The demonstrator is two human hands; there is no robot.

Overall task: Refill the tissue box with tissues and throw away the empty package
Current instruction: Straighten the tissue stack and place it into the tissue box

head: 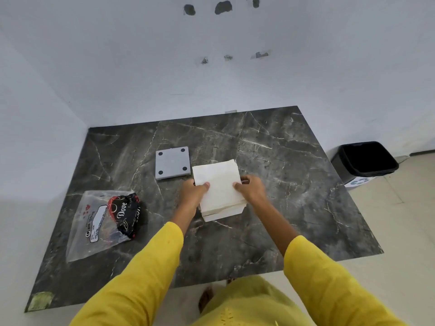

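A white stack of tissues (219, 184) sits in the middle of the dark marble table (294, 184), over a white tissue box (223, 214) whose lower edge shows beneath it. My left hand (191, 192) grips the stack's left side, thumb on top. My right hand (251, 188) grips its right side. A grey square lid (172, 163) with dark round feet lies upside down just left of and behind the stack. The clear plastic tissue package (98, 222) lies flat at the table's left, with a crumpled black and red wrapper (126, 214) in it.
A black waste bin (364, 161) stands on the floor to the right of the table, against the white wall. The table fits into a wall corner at left and back. Yellow sleeves cover both forearms.
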